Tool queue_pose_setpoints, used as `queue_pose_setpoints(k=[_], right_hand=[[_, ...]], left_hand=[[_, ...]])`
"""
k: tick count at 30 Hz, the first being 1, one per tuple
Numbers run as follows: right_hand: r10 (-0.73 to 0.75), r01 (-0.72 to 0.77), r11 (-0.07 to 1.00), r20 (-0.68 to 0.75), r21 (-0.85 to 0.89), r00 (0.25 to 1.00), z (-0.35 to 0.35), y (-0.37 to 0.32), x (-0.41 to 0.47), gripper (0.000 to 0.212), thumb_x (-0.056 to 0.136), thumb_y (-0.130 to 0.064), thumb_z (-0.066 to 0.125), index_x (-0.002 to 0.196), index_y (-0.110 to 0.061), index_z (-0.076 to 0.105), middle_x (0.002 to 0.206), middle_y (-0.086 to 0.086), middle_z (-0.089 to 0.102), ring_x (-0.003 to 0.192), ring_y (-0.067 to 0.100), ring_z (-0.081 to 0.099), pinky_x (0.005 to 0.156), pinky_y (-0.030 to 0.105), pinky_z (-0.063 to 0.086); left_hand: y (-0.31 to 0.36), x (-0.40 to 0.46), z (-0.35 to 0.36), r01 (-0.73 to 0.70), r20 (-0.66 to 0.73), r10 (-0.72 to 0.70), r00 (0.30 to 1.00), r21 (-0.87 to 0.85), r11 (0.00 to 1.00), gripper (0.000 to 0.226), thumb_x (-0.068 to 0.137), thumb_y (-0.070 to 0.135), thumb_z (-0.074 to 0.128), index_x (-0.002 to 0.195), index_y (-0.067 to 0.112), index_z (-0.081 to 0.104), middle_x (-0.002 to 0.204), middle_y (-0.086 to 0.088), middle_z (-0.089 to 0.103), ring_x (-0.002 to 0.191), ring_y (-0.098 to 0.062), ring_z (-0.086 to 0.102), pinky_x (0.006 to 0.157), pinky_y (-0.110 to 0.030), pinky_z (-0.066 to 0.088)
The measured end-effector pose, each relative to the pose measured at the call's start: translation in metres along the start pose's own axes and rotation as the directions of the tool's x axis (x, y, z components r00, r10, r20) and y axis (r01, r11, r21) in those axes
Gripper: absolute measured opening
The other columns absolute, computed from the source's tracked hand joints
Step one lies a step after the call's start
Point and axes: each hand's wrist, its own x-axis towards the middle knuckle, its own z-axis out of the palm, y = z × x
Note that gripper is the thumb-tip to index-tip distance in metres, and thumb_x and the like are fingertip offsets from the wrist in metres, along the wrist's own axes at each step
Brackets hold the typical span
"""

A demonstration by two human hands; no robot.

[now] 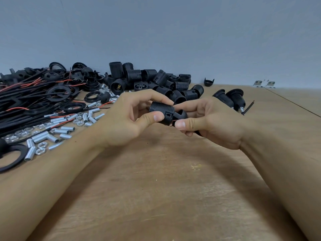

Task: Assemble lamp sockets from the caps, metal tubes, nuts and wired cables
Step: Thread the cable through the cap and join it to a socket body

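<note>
I see my left hand (128, 117) curled round a black ribbed plastic socket barrel (161, 111), thumb and fingers pinching it, while my right hand (208, 122) pinches the black domed plastic cap (181, 114) touching the barrel's end, both held above the centre of the wooden bench (165, 188). At ten o'clock lie black wired cables (26, 96), short silver metal tubes (65, 131) and hex nuts (40, 151); at twelve, piled black threaded barrels (156, 80). I can read no writing on any part.

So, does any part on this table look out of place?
One black plastic cap lies alone by the wall, apart from the heap of black threaded socket bodies. Nothing looks damaged.
</note>
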Motion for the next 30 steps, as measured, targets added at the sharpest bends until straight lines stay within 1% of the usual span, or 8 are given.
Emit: queue_pose_setpoints(k=[5, 8, 11, 16, 19, 23, 27, 30], right_hand=[[0.018, -0.016, 0.992, 0.02, -0.128, 1.0, -0.001, -0.003, -0.003, 0.037, 0.075, -0.012, 0.078, 0.112, -0.013, 0.073, 0.086, 0.025, 0.061, 0.066, 0.015, 0.047, 0.057, 0.018, 0.042], [-0.007, 0.006, 0.986, -0.007, -0.166, 1.0, 0.002, -0.003, -0.003, 0.037, 0.078, -0.01, 0.075, 0.114, -0.013, 0.072, 0.088, 0.031, 0.063, 0.064, 0.011, 0.048, 0.055, 0.017, 0.041], [-0.014, 0.014, 0.993, -0.001, -0.118, 1.0, 0.003, -0.003, -0.002, 0.034, 0.078, -0.01, 0.073, 0.111, -0.013, 0.072, 0.081, 0.02, 0.061, 0.061, 0.01, 0.045, 0.054, 0.016, 0.039], [-0.031, 0.014, 0.984, -0.094, -0.178, 0.995, 0.005, 0.0, 0.001, 0.038, 0.085, 0.0, 0.07, 0.114, -0.024, 0.067, 0.077, -0.004, 0.073, 0.055, 0.0, 0.054, 0.054, 0.013, 0.041], [-0.014, 0.0, 0.991, -0.097, -0.137, 0.995, 0.005, 0.0, 0.001, 0.043, 0.086, 0.0, 0.069, 0.123, -0.02, 0.062, 0.071, -0.004, 0.068, 0.054, 0.002, 0.051, 0.052, 0.015, 0.04], [-0.001, -0.015, 0.98, -0.08, -0.2, 0.997, 0.005, 0.001, 0.0, 0.045, 0.087, -0.004, 0.069, 0.127, -0.021, 0.059, 0.072, -0.003, 0.068, 0.058, 0.007, 0.05, 0.056, 0.02, 0.041], [0.015, -0.023, 0.995, -0.081, -0.095, 0.997, 0.005, 0.001, 0.0, 0.043, 0.087, -0.003, 0.067, 0.126, -0.019, 0.059, 0.069, 0.001, 0.064, 0.062, 0.016, 0.05, 0.058, 0.029, 0.045], [-0.009, 0.0, 0.996, -0.095, -0.093, 0.995, 0.004, 0.001, 0.001, 0.043, 0.086, -0.007, 0.069, 0.126, -0.017, 0.059, 0.067, 0.003, 0.063, 0.058, 0.014, 0.05, 0.058, 0.03, 0.046]], left_hand=[[-0.002, 0.0, -0.001, 0.021, 0.027, -0.022, 0.999, 0.013, 1.0, 0.027, 0.089, 0.014, 0.061, 0.116, 0.014, 0.068, 0.116, -0.007, 0.071, 0.111, -0.024, 0.066, 0.1, -0.04, 0.05], [-0.002, 0.0, -0.002, 0.029, 0.024, -0.03, 0.999, 0.034, 0.999, 0.028, 0.09, 0.016, 0.06, 0.117, 0.018, 0.068, 0.116, -0.004, 0.072, 0.108, -0.019, 0.066, 0.095, -0.033, 0.05], [-0.002, 0.002, -0.002, 0.033, 0.011, -0.033, 0.999, 0.015, 0.999, 0.027, 0.093, 0.015, 0.061, 0.119, 0.017, 0.067, 0.114, -0.007, 0.072, 0.101, -0.012, 0.068, 0.087, -0.02, 0.049], [-0.007, 0.002, 0.0, 0.063, 0.019, -0.063, 0.998, 0.011, 0.998, 0.029, 0.095, 0.002, 0.059, 0.119, 0.017, 0.066, 0.115, -0.015, 0.071, 0.109, -0.019, 0.068, 0.094, -0.023, 0.051], [-0.008, 0.002, 0.0, 0.066, 0.02, -0.066, 0.998, 0.014, 0.998, 0.029, 0.095, 0.002, 0.058, 0.119, 0.018, 0.066, 0.116, -0.012, 0.071, 0.104, -0.018, 0.069, 0.091, -0.023, 0.053], [-0.011, 0.001, 0.002, 0.056, 0.028, -0.059, 0.998, 0.08, 0.995, 0.029, 0.096, 0.008, 0.06, 0.117, 0.028, 0.067, 0.114, -0.004, 0.073, 0.102, -0.009, 0.068, 0.089, -0.018, 0.05], [-0.013, 0.002, 0.001, 0.051, 0.016, -0.052, 0.999, 0.047, 0.998, 0.029, 0.096, 0.009, 0.059, 0.117, 0.029, 0.066, 0.11, -0.008, 0.073, 0.094, -0.015, 0.071, 0.086, -0.022, 0.054], [-0.013, 0.003, 0.0, 0.037, 0.01, -0.038, 0.999, 0.058, 0.998, 0.027, 0.096, 0.014, 0.059, 0.12, 0.025, 0.066, 0.105, -0.008, 0.074, 0.087, -0.016, 0.072, 0.083, -0.024, 0.055]])
